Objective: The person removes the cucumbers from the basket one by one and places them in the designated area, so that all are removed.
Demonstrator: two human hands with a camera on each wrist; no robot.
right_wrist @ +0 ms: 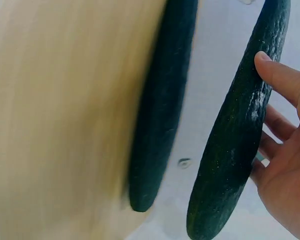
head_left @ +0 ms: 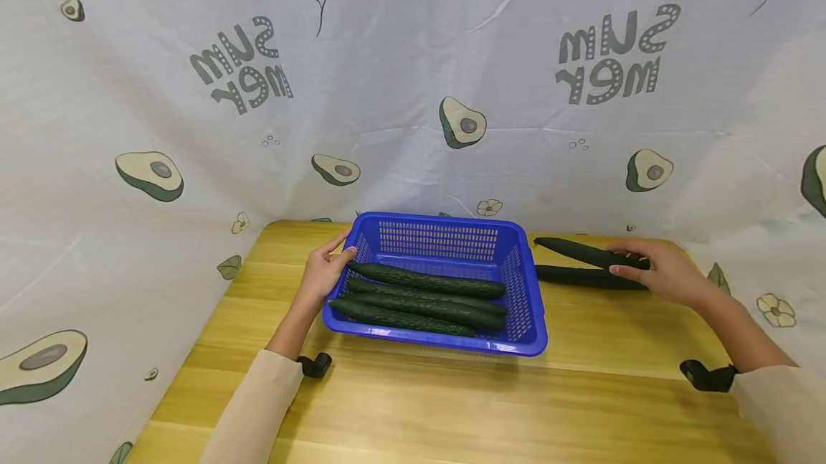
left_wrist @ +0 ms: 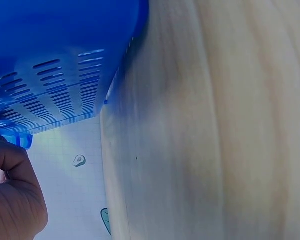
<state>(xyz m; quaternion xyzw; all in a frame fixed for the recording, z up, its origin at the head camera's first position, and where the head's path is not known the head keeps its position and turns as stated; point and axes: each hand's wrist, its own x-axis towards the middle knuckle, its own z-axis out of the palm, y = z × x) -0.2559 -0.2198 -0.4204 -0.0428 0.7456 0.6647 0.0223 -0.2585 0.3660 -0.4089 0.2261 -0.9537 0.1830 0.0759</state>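
A blue plastic basket (head_left: 435,348) with slotted walls stands on the table, several dark green cucumbers (head_left: 426,280) lying lengthwise inside it. My left hand (head_left: 325,272) grips the basket's left rim, thumb over the edge; the left wrist view shows its curled fingers beside the basket's outer wall. To the right of the basket, my right hand (head_left: 652,270) holds a cucumber (right_wrist: 235,135) between thumb and fingers near its right end. In the right wrist view this cucumber is raised apart from a second loose cucumber (right_wrist: 162,110), which lies on the table just nearer to me.
The wooden table (head_left: 413,414) reaches toward me in front of the basket. Behind it and at both sides hangs a pale cloth (head_left: 400,77) printed with avocados and lettering. Black straps with small mounts (head_left: 315,365) sit on both wrists.
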